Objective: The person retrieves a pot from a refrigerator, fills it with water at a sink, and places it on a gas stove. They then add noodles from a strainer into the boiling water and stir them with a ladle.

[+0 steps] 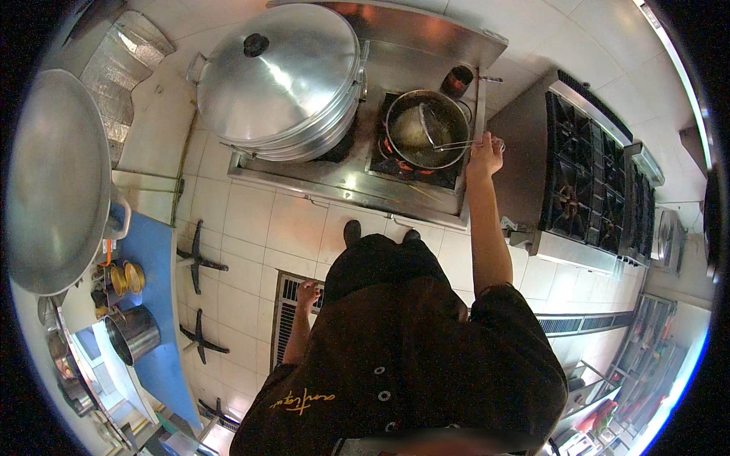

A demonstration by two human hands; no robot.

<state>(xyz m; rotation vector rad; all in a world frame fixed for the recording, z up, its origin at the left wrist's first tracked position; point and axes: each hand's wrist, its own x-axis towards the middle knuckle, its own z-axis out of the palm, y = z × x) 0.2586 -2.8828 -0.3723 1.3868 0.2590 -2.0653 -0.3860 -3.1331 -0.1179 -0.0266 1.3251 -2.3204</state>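
My right hand (pixel 486 154) is closed around the handle of a wire-handled strainer (pixel 434 125). The strainer's round head rests tilted inside a round metal pan (pixel 393 139) with pale, bubbling-looking contents. Red flames or glow show under the pan on the stove burner. My left hand (pixel 308 293) hangs low at my side above a floor grate, its fingers loosely curled; whether it holds anything is hard to tell. A large lidded aluminium steamer pot (pixel 285 74) stands on the stove left of the pan. Behind the pan, near the stove's right edge, is a dark container (pixel 457 81).
To the right stands a gas range (pixel 587 176) with several burners. At far left is a very large metal wok or bowl (pixel 60 182). A blue table (pixel 159 273) bears a steel pot (pixel 133 334) and yellow-rimmed containers (pixel 126 278). Black-footed stands (pixel 199 256) are on the tiled floor.
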